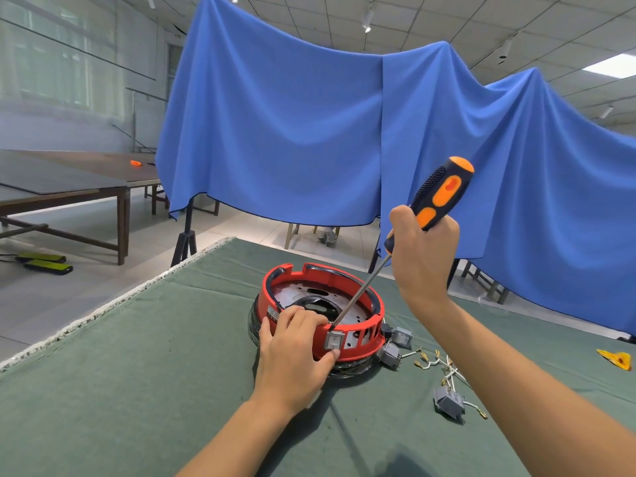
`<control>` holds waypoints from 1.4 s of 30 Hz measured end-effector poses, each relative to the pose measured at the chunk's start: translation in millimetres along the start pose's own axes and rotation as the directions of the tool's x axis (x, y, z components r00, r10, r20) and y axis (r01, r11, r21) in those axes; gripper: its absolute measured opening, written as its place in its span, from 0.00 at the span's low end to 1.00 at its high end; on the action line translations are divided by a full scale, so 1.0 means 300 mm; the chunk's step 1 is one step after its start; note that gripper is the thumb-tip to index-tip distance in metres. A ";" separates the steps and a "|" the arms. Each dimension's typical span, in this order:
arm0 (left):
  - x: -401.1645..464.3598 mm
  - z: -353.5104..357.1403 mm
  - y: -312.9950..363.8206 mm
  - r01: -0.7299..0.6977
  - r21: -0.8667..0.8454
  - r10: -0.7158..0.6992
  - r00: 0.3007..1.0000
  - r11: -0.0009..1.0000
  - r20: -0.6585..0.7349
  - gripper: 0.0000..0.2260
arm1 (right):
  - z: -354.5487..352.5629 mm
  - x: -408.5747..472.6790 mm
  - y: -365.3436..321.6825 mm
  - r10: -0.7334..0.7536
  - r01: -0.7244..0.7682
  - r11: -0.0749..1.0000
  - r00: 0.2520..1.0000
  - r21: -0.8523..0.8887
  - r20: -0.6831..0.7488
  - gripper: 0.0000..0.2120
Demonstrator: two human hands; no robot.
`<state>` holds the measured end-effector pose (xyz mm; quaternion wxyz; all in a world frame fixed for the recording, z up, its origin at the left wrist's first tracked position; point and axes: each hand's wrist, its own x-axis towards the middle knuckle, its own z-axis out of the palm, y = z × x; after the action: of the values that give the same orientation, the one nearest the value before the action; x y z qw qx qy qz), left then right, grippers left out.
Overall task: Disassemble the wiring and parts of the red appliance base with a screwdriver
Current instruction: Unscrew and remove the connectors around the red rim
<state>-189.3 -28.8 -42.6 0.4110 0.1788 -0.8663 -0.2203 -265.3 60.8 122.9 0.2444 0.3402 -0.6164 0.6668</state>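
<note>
Head view: red appliance base (358, 294) is set on the green cloth (137, 390), near its far edge. Step judged: a grey switch (335, 340) is being levered out of the rim. Screwdriver (437, 197) is clenched in the right hand (421, 256), tip placed just above the switch. Base is steadied by the left hand (292, 352), fingers curled over the rim. Next, careful prying is called for. Freed switches (447, 402) and wires (437, 363) are noted alongside.

One red base (344, 287), one screwdriver (426, 208) — four grey switches (449, 402), two hands (292, 352), one yellow scrap (616, 359).
</note>
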 end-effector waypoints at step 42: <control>0.010 -0.014 -0.022 -0.041 -0.070 0.039 0.999 0.997 -0.028 0.18 | 0.244 0.204 0.149 0.292 -0.129 0.875 0.909 -0.468 0.296 0.14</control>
<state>-187.0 -36.8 -41.9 0.4330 0.1497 -0.8559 -0.2398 -327.3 -22.7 140.4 0.1228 0.3217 -0.8181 0.4606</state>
